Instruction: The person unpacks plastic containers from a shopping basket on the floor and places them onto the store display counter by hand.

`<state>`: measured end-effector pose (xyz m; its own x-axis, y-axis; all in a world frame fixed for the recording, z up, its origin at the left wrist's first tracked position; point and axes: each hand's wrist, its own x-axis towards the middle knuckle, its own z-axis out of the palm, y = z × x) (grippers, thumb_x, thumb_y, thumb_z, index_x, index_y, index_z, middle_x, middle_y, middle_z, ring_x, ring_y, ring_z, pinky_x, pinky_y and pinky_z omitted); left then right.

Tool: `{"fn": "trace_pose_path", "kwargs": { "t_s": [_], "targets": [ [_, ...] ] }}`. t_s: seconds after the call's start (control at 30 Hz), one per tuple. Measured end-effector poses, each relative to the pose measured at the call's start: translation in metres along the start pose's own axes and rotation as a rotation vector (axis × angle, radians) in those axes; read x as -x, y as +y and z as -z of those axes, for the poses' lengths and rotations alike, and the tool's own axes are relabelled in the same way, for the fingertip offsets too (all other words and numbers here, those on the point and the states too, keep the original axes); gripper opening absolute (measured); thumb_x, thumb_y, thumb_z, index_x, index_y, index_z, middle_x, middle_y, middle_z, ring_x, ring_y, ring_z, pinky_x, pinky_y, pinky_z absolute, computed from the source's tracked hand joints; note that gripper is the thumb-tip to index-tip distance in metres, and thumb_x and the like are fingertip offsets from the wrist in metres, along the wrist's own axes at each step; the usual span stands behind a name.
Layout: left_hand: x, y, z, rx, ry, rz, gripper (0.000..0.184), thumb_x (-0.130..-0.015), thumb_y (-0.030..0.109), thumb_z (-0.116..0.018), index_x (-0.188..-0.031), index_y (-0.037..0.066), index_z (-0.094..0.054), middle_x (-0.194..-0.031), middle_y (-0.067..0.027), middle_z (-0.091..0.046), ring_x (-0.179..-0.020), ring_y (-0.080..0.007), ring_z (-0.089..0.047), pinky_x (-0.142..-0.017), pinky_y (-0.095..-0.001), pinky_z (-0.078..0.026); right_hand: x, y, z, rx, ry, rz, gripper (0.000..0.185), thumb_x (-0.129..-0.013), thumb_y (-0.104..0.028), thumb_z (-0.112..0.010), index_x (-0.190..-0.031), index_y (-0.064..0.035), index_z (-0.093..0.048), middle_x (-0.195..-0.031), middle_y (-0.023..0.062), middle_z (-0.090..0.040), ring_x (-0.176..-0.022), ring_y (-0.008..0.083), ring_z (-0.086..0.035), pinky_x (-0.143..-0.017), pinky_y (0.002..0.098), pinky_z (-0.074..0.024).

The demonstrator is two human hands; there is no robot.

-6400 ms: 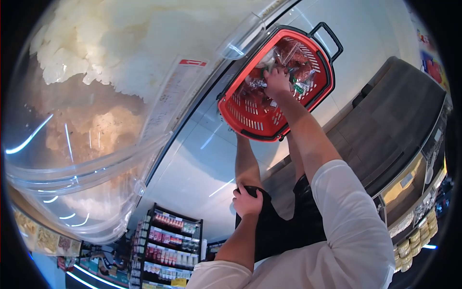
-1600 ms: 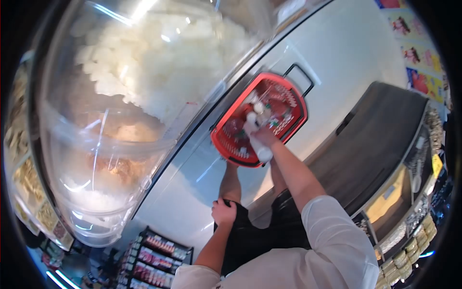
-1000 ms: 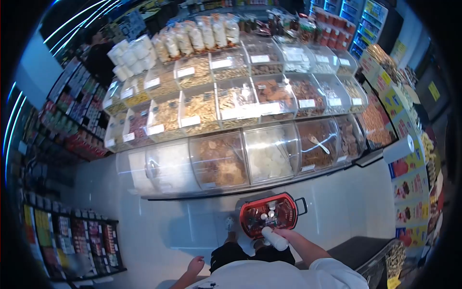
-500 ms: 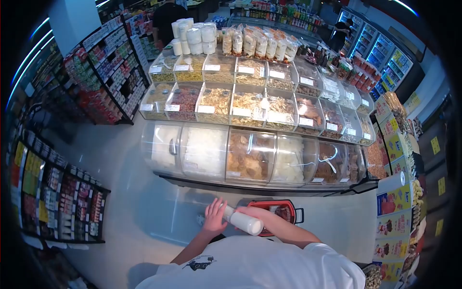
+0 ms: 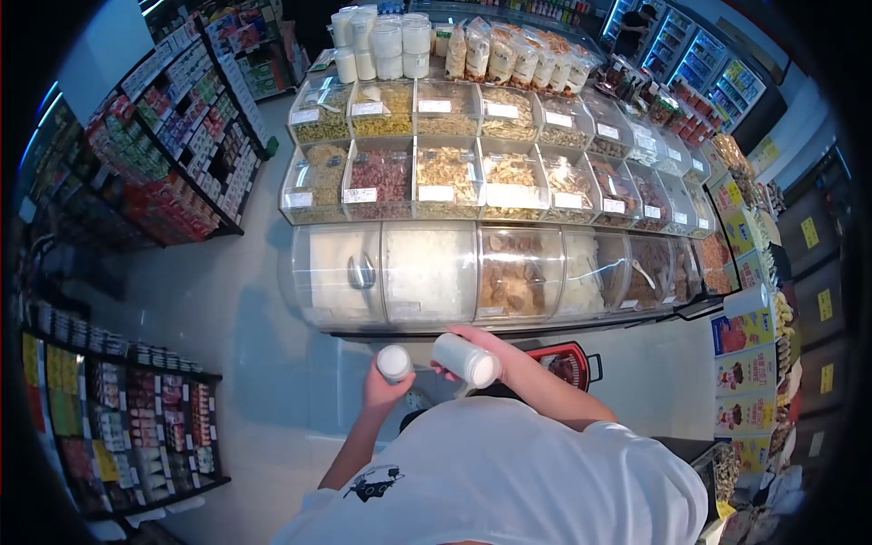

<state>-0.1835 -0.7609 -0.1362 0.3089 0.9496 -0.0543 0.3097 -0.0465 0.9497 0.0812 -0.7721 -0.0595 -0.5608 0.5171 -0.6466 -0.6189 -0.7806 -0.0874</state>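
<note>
My left hand is wrapped round a white jar with a round lid, held in front of my chest. Just to its right, my right hand grips a larger white container, tilted with its round end toward me. The two containers are apart. Partly hidden behind my right forearm, the red shopping basket stands on the floor beside the display. In front of both hands are clear bins with white contents and brown pieces.
Tiered clear bins of dried goods rise ahead, with white jars and filled bags on top. Product shelves stand at the left, and boxes at the right. A person stands near the fridges.
My right hand has lifted a white container from the basket. My left hand, earlier on my knee, came to the containers and now holds a separate jar. The view has risen from basket to display.
</note>
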Motion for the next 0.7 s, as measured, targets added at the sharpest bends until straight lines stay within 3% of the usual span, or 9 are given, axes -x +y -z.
{"fn": "trace_pose_path", "kwargs": {
  "t_s": [0.17,0.4,0.43,0.47,0.53,0.6,0.67,0.7],
  "targets": [
    [-0.017,-0.011,0.031,0.108,0.085,0.084,0.064,-0.072,0.015,-0.088,-0.125,0.005,-0.053,-0.118,-0.0102,-0.064,-0.112,-0.0223,-0.062,-0.099,-0.0379,-0.049,0.003,-0.037,0.001,-0.030,0.103,0.271,0.047,-0.093,-0.034,-0.062,-0.120,0.0027,-0.051,-0.104,0.0265,-0.065,-0.094,0.0437,-0.068,-0.078,0.0541,-0.0602],
    [-0.069,-0.003,0.042,0.114,0.148,0.098,0.066,-0.075,0.008,-0.086,-0.130,0.003,-0.051,-0.121,-0.0105,-0.062,-0.113,-0.0213,-0.062,-0.098,-0.0368,-0.050,0.001,-0.182,-0.021,0.037,-0.078,0.495,0.042,-0.091,-0.026,-0.060,-0.122,0.0013,-0.052,-0.109,0.0260,-0.066,-0.103,0.0419,-0.068,-0.090,0.0561,-0.0557],
    [-0.080,0.010,0.042,0.068,0.163,0.107,0.067,-0.075,0.008,-0.086,-0.131,0.002,-0.050,-0.122,-0.0112,-0.062,-0.114,-0.0214,-0.062,-0.098,-0.0371,-0.050,0.002,-0.203,-0.033,0.086,-0.011,0.545,0.040,-0.093,-0.026,-0.058,-0.120,0.0024,-0.053,-0.108,0.0262,-0.066,-0.103,0.0413,-0.068,-0.091,0.0556,-0.0555],
    [-0.091,0.013,0.040,0.058,0.173,0.101,0.067,-0.075,0.008,-0.086,-0.131,0.002,-0.050,-0.122,-0.0112,-0.062,-0.114,-0.0214,-0.062,-0.098,-0.0371,-0.050,0.002,-0.223,-0.046,0.119,0.044,0.586,0.041,-0.096,-0.029,-0.057,-0.120,0.0036,-0.053,-0.107,0.0253,-0.067,-0.099,0.0395,-0.069,-0.088,0.0532,-0.0580],
    [-0.112,0.017,0.036,0.137,0.272,0.108,0.065,-0.074,0.012,-0.088,-0.128,0.004,-0.052,-0.120,-0.0104,-0.063,-0.112,-0.0217,-0.062,-0.096,-0.0367,-0.051,-0.028,-0.286,-0.027,0.149,-0.202,0.441,0.049,-0.096,-0.035,-0.059,-0.126,0.0020,-0.050,-0.116,0.0238,-0.063,-0.100,0.0409,-0.068,-0.085,0.0502,-0.0606],
    [-0.133,0.021,0.036,0.128,0.272,0.112,0.066,-0.074,0.012,-0.088,-0.128,0.003,-0.051,-0.120,-0.0105,-0.063,-0.112,-0.0221,-0.062,-0.096,-0.0371,-0.051,-0.034,-0.320,-0.049,0.133,-0.145,0.429,0.051,-0.097,-0.039,-0.057,-0.126,0.0020,-0.052,-0.109,0.0225,-0.066,-0.094,0.0361,-0.070,-0.080,0.0455,-0.0624],
    [-0.146,0.025,0.038,0.124,0.271,0.128,0.067,-0.074,0.013,-0.088,-0.129,0.003,-0.051,-0.120,-0.0106,-0.063,-0.113,-0.0224,-0.062,-0.097,-0.0375,-0.051,-0.046,-0.357,-0.058,0.247,0.173,0.380,0.043,-0.096,-0.036,-0.057,-0.120,-0.0008,-0.055,-0.103,0.0181,-0.067,-0.088,0.0329,-0.071,-0.074,0.0475,-0.0616],
    [-0.151,0.030,0.041,0.101,0.264,0.135,0.067,-0.074,0.013,-0.088,-0.130,0.003,-0.051,-0.120,-0.0108,-0.063,-0.113,-0.0226,-0.062,-0.097,-0.0379,-0.050,-0.059,-0.382,-0.046,0.432,0.208,0.419,0.041,-0.094,-0.034,-0.059,-0.121,-0.0033,-0.055,-0.105,0.0159,-0.067,-0.088,0.0287,-0.071,-0.071,0.0441,-0.0608]
  ]
}}
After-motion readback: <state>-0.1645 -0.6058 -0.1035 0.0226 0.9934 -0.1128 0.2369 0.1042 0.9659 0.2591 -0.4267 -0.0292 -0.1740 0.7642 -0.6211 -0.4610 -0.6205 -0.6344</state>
